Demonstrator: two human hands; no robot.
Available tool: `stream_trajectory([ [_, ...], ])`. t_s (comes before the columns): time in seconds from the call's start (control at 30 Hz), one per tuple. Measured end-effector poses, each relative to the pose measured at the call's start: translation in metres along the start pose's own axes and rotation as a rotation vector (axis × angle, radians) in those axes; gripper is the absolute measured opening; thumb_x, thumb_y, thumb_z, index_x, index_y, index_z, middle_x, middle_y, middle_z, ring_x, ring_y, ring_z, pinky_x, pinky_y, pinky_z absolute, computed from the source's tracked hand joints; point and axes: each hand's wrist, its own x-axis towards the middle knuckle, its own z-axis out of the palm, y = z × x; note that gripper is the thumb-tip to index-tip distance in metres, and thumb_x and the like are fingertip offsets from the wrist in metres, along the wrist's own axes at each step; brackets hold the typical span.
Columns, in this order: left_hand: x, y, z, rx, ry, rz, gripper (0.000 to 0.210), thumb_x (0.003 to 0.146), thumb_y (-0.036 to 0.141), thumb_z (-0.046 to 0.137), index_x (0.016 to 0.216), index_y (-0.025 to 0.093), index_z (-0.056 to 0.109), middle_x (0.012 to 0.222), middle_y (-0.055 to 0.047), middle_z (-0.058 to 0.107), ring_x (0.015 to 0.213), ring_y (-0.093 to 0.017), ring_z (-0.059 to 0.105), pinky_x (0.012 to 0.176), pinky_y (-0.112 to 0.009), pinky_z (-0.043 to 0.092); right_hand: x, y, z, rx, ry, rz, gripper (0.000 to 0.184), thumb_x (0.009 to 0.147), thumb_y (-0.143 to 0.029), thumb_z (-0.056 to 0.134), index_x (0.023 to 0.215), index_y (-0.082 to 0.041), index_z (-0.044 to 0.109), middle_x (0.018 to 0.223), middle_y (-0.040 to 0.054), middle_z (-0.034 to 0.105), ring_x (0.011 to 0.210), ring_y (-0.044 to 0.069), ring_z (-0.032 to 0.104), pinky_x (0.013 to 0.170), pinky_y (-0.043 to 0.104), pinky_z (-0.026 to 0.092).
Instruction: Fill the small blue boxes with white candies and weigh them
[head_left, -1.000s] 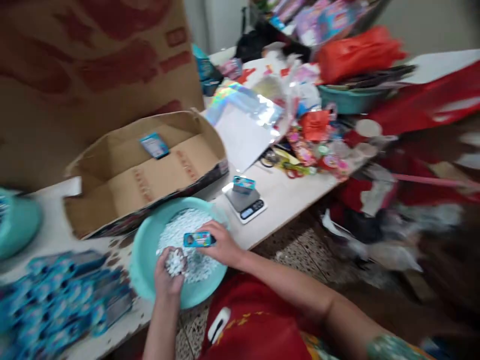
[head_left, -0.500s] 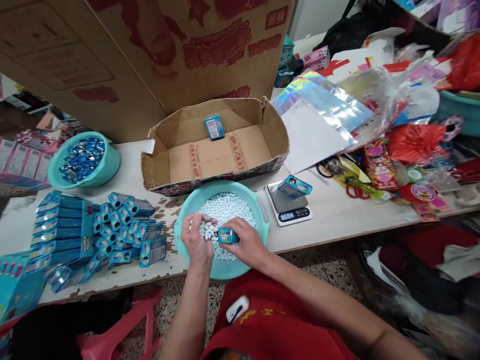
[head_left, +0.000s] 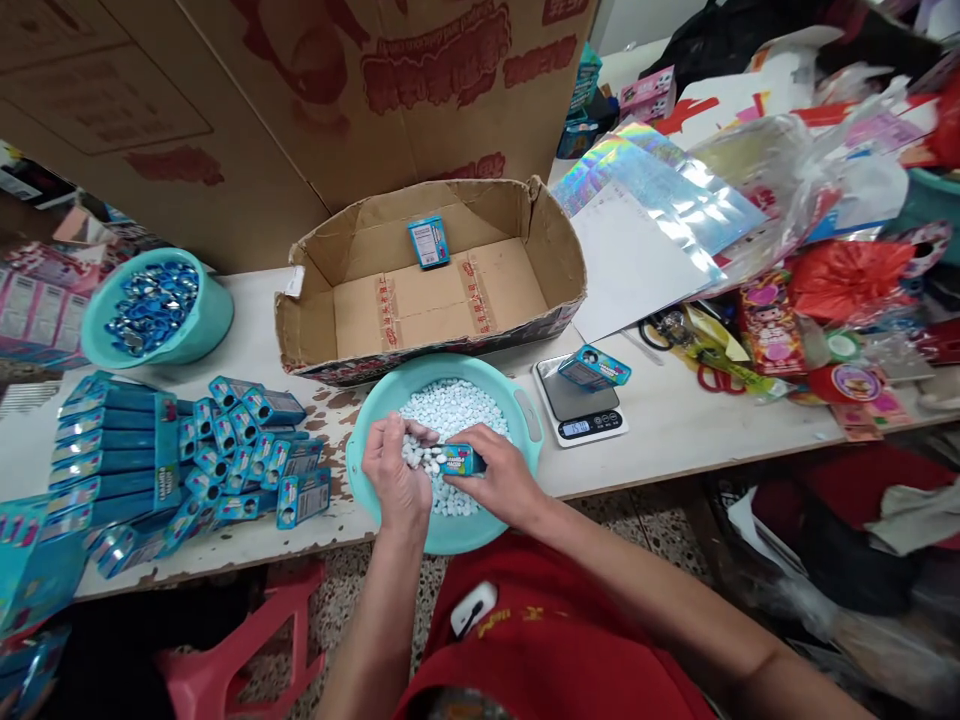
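Note:
My left hand [head_left: 396, 470] is cupped around a heap of small white candies [head_left: 417, 452] over the mint-green basin [head_left: 358, 510]. My right hand [head_left: 501, 475] grips a small blue candy box [head_left: 459, 460] by its sides. One end of that box points at the candies in my left palm, and some lie right against it. More loose white candies [head_left: 461, 400] cover the bottom of the basin below both hands. Just right of the basin, another blue box [head_left: 596, 368] rests tilted on a digital scale [head_left: 577, 410] with a lit display.
Behind the basin stands an open cardboard tray [head_left: 360, 340] with one blue box [head_left: 429, 243] inside. On the left lie piled blue boxes [head_left: 244, 440] and a green tub [head_left: 214, 320] of shiny blue pieces. Scissors [head_left: 720, 380], holographic sheets [head_left: 667, 200] and plastic bags crowd the right.
The blue box in my right hand has shifted slightly, its end now closer against the candies in my left palm. The view has moved a little; both hands remain over the basin.

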Motion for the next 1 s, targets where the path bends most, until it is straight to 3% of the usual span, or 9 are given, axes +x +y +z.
stream_trajectory([
  [0.4, -0.007, -0.001, 0.005, 0.061, 0.012, 0.155, 0.019, 0.08, 0.032, 0.059, 0.075, 0.017, 0.05, 0.062, 0.004, 0.054, 0.056, -0.012, 0.058, 0.061, -0.028, 0.048, -0.002, -0.002, -0.002, -0.054, 0.02, -0.014, 0.034, 0.07, -0.022, 0.076, 0.101, -0.023, 0.062, 0.096, 0.0039, 0.063, 0.093, 0.022, 0.059, 0.08, 0.034, 0.045],
  [0.57, -0.011, 0.001, 0.008, 0.083, 0.047, 0.182, 0.019, 0.08, 0.032, 0.06, 0.075, 0.017, 0.05, 0.062, 0.004, 0.053, 0.052, -0.01, 0.054, 0.055, -0.023, 0.044, -0.003, -0.006, -0.004, -0.03, 0.027, -0.01, 0.033, 0.071, -0.022, 0.074, 0.102, -0.023, 0.062, 0.097, 0.0041, 0.063, 0.093, 0.021, 0.058, 0.08, 0.034, 0.045],
  [0.73, -0.013, 0.003, 0.012, 0.071, -0.012, 0.213, 0.022, 0.082, 0.031, 0.058, 0.069, 0.017, 0.048, 0.054, 0.005, 0.046, 0.049, -0.009, 0.048, 0.049, -0.021, 0.04, -0.003, -0.008, -0.004, -0.007, 0.026, -0.027, 0.034, 0.071, -0.022, 0.075, 0.102, -0.023, 0.062, 0.097, 0.0038, 0.062, 0.094, 0.021, 0.057, 0.082, 0.034, 0.045],
  [0.9, -0.003, -0.007, 0.01, 0.011, 0.066, 0.101, 0.029, 0.079, 0.033, 0.064, 0.066, 0.016, 0.044, 0.051, 0.008, 0.036, 0.042, -0.005, 0.035, 0.039, -0.017, 0.028, 0.0, 0.006, 0.004, 0.089, 0.039, 0.018, 0.035, 0.067, -0.014, 0.076, 0.099, -0.022, 0.063, 0.094, 0.0036, 0.062, 0.09, 0.02, 0.058, 0.08, 0.033, 0.046],
  [1.0, -0.002, -0.004, 0.01, -0.014, 0.047, 0.072, 0.03, 0.077, 0.033, 0.067, 0.067, 0.016, 0.043, 0.054, 0.008, 0.036, 0.042, -0.004, 0.032, 0.036, -0.016, 0.023, 0.001, 0.013, 0.007, 0.151, 0.046, 0.01, 0.037, 0.066, -0.013, 0.076, 0.1, -0.021, 0.063, 0.095, 0.0037, 0.061, 0.091, 0.02, 0.058, 0.082, 0.032, 0.045],
])
